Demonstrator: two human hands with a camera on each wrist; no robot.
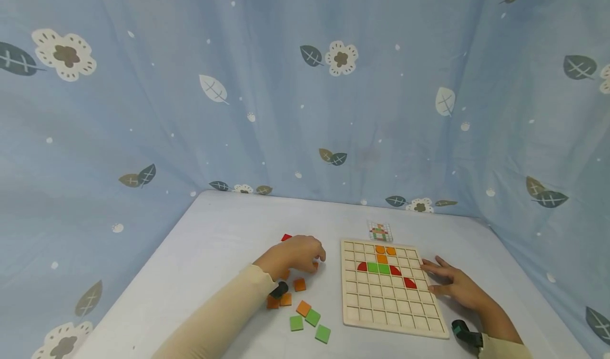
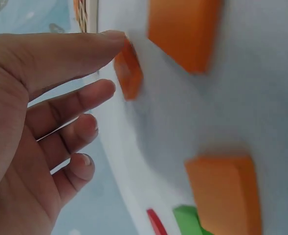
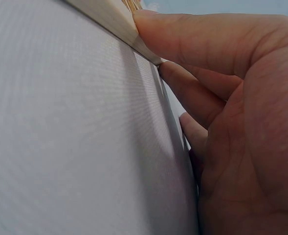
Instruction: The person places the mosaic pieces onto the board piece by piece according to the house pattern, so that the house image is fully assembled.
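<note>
My left hand (image 1: 299, 253) hovers low over the left-hand group of tiles, palm down and fingers loosely bent. Just by its thumb tip is an orange square tile (image 2: 129, 71); the index finger is hidden behind the thumb, so the contact is unclear. The thumb and fingertips of my right hand (image 1: 457, 285) touch the right edge of a wooden grid board (image 1: 395, 316), fingers fairly straight. On the board lie orange round tiles (image 1: 379, 250), an orange square (image 1: 382, 259), green squares (image 1: 384, 268) and red rounded-edge pieces (image 1: 410, 283).
Several loose orange tiles (image 1: 299, 285) and green tiles (image 1: 322, 333) are scattered left of the board, with a red piece (image 1: 286, 237) beyond the left hand. A small pattern card (image 1: 379, 231) lies behind the board. Blue printed curtain (image 1: 286, 83) surrounds the white table.
</note>
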